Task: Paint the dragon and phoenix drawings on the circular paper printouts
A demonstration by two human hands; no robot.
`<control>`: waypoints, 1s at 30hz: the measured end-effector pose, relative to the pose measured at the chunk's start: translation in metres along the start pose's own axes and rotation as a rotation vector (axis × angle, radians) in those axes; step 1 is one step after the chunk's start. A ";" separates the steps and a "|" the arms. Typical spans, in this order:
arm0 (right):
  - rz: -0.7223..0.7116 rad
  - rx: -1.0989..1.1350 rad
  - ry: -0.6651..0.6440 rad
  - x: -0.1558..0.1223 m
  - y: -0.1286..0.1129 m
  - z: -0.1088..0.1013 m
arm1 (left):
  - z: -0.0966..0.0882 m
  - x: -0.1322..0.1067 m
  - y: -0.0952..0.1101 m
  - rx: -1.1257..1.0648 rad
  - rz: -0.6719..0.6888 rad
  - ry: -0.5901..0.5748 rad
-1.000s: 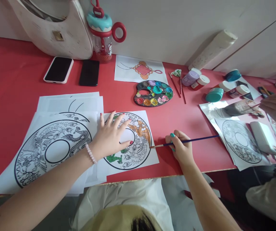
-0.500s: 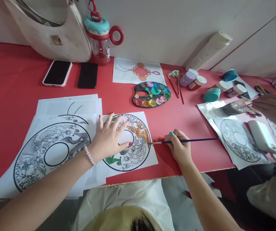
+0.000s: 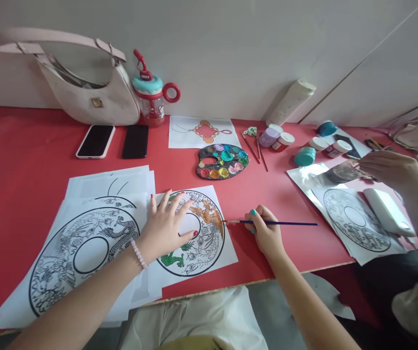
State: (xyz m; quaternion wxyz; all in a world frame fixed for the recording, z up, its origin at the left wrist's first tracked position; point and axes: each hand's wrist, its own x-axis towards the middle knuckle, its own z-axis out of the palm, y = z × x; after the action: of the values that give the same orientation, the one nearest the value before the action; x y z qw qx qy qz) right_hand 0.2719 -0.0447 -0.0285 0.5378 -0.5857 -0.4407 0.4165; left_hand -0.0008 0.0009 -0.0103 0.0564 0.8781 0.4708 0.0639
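Observation:
My left hand [image 3: 170, 221] lies flat with fingers spread on a printed colouring sheet [image 3: 227, 255], covering part of its ring design. An orange-brown phoenix [image 3: 209, 213] and a green dragon [image 3: 172, 259] are painted there; other parts stay black outline on white. Between thumb and fingers, my right hand [image 3: 265, 228] grips a dark blue paintbrush [image 3: 292, 223], its tip at the phoenix's wing by the ring's right edge. Beyond the sheet lies a paint palette [image 3: 203, 170] with several colours in its wells.
Uncoloured sheets [image 3: 90, 238] overlap at the left. Behind are two phones [image 3: 95, 141], a handbag [image 3: 92, 102] and a cup [image 3: 153, 104]. Paint jars [image 3: 283, 141] and brushes [image 3: 251, 148] lie back right. At right, another person's hand [image 3: 387, 165] is over a water cup [image 3: 342, 172].
The camera view has tilted up, so the objects sit lower in the picture. My left hand stays on the sheet; the brush tip remains close to the phoenix's wing.

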 end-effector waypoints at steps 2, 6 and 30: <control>-0.024 -0.054 0.004 0.001 -0.004 0.001 | 0.000 0.000 0.000 0.000 -0.003 0.006; -0.054 -0.167 -0.040 0.000 -0.010 0.003 | 0.001 -0.001 -0.001 -0.015 0.000 0.013; -0.100 -0.156 -0.095 0.001 -0.015 0.002 | -0.004 0.002 -0.005 -0.073 -0.036 0.069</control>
State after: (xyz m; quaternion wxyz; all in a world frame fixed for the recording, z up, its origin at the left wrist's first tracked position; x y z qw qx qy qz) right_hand 0.2687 -0.0430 -0.0138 0.4893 -0.5826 -0.5255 0.3809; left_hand -0.0046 0.0051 -0.0072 0.0734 0.8642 0.4854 0.1101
